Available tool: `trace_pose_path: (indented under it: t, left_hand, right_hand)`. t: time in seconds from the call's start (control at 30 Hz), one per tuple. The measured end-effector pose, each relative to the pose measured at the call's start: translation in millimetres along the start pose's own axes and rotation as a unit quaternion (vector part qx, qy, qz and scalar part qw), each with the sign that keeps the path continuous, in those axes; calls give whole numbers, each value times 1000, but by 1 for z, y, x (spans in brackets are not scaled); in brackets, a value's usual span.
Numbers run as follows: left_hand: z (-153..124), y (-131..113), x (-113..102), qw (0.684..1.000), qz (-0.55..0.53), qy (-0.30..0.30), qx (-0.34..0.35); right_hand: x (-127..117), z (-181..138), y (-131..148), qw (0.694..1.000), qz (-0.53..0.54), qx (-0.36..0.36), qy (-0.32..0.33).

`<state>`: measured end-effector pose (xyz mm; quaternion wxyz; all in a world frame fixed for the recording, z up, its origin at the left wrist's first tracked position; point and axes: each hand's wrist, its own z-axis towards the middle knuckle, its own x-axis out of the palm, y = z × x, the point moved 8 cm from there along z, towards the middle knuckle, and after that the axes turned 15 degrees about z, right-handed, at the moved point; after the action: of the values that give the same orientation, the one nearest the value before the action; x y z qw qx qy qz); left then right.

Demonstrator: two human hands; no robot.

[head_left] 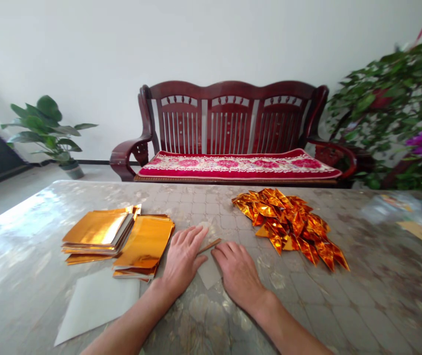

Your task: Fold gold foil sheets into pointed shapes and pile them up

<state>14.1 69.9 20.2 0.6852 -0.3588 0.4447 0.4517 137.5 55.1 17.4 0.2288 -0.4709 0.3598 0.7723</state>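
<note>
A sheet of gold foil paper (209,273) lies between my hands, pale backing up, with a narrow folded strip showing its gold side. My left hand (184,254) rests on the left part of the sheet, fingers stretched out and thumb apart. At the sheet's right edge is my right hand (238,273), its fingers bent and pressed together on the paper by the end of the strip; its thumb is hidden. To the left sit two stacks of gold foil paper (94,227). A pile of folded gold foil pieces (288,219) lies to the right.
A loose pale sheet (97,301) lies at the front left of the patterned tabletop (181,320). Clear plastic packaging (392,207) and cardboard pieces (420,234) are at the right. Beyond the table stand a wooden bench (229,123) and a potted plant (48,130).
</note>
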Motion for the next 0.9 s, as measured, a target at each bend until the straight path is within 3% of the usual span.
trace_pose_path:
  t: [0.1, 0.23, 0.4, 0.6, 0.9]
  left_hand:
    - [-7, -12, -10, 998, -1, -26, 55]
    - [-17, -30, -8, 989, -41, 1, 140]
    - [-20, -37, 0, 987, 15, 69, 142]
    - [-22, -39, 0, 984, 35, 103, 143]
    - [-22, -35, -1, 989, 23, 103, 107]
  right_hand:
    - [2, -4, -1, 999, -27, 26, 10]
    - [1, -8, -2, 998, -41, 45, 13]
    - [-12, -13, -7, 997, -6, 71, 31]
    - [-23, -21, -5, 997, 23, 27, 70]
    - [-13, -14, -14, 999, 15, 30, 27]
